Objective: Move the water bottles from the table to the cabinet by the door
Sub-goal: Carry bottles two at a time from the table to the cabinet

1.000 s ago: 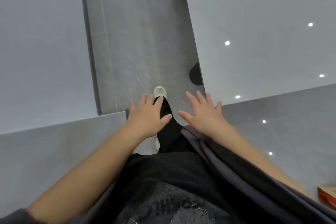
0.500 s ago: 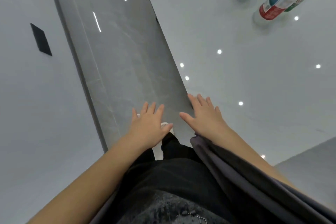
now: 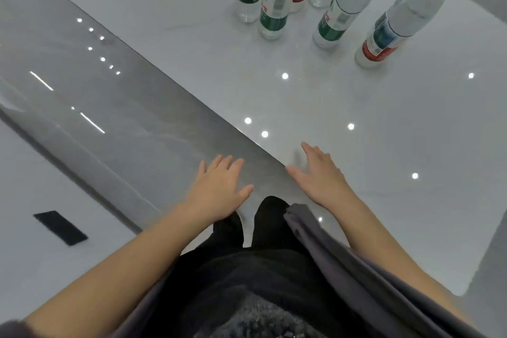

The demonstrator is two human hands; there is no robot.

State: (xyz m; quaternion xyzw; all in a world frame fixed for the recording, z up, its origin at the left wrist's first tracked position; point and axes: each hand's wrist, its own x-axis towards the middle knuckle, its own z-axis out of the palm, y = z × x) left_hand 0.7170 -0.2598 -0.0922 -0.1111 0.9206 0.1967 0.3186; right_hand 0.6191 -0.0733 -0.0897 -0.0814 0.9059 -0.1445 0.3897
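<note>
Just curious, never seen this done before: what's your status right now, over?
Left hand open, empty. Right hand open, empty. Water bottles upright on table, none picked up yet. Nothing between hands and bottles.

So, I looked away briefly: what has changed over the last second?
The person has neared the white table, and the water bottles on it have come into view. Nothing gripped or released: left hand and right hand stay open, empty, held out ahead.

A modern indoor room: glossy white table, polished grey floor.
</note>
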